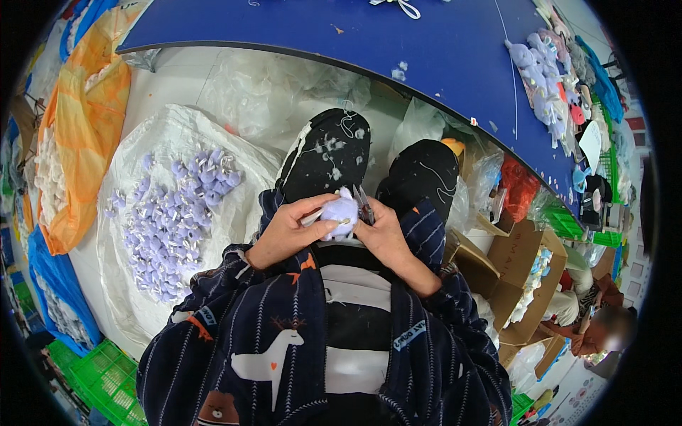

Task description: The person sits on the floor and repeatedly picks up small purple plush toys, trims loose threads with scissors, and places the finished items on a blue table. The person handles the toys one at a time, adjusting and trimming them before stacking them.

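Observation:
Above my lap, my left hand (293,228) grips a small lavender plush toy (341,213) with its thumb and fingers. Beside it, my right hand (383,228) is closed round a small pair of dark metal scissors (365,207), whose blades point up and away from me, close to the toy's right side. Part of the toy is covered by my left fingers. To my left, a large heap of similar lavender plush pieces (170,227) lies on a white sheet (249,170) spread over the floor.
A blue table (298,25) curves across the far side, with lavender plush toys (543,78) at its right end. An orange bag (89,135) and green crates (99,376) stand left. Cardboard boxes (515,270) are on my right, where another person (604,312) sits. Fluff and threads cling to my black trousers (330,145).

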### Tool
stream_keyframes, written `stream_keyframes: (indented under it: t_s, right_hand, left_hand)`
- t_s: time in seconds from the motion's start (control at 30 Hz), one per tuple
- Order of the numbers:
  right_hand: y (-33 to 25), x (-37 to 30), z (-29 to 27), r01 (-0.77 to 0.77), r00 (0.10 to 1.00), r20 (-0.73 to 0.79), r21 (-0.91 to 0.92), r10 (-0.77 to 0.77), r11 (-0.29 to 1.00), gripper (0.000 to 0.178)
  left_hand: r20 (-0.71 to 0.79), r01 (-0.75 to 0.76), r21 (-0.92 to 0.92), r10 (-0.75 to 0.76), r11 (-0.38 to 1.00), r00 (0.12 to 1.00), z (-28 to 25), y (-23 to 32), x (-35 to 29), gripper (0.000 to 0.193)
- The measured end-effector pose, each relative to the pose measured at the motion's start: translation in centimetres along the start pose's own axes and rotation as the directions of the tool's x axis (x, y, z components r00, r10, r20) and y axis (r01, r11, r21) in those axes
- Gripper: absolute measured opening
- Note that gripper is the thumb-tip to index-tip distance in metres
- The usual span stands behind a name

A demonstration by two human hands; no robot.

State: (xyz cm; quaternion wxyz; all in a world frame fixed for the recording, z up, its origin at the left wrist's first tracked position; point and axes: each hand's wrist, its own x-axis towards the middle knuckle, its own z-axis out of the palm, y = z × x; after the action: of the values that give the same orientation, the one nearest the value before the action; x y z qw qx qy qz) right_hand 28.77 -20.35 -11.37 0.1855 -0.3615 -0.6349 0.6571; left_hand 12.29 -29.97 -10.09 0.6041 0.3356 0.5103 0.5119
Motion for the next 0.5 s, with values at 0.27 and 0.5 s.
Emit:
stream_keyframes:
  t_s: [0.27,0.5]
  right_hand:
    - [-1.3,-0.1,-0.1,0.017,0.999,-0.03,-0.295,-0.028,0.955,0.017]
    - [-1.1,-0.1,0.1,0.145,0.988,0.002,-0.319,-0.152,0.937,0.013]
  left_hand:
    - [-0.035,-0.048,-0.067,0.046,0.997,0.998,0.5,-0.4,0.1,0.041]
    - [-0.069,-0.017,0.259,0.037,0.966,0.997,0.6,0.7,-0.1,0.045]
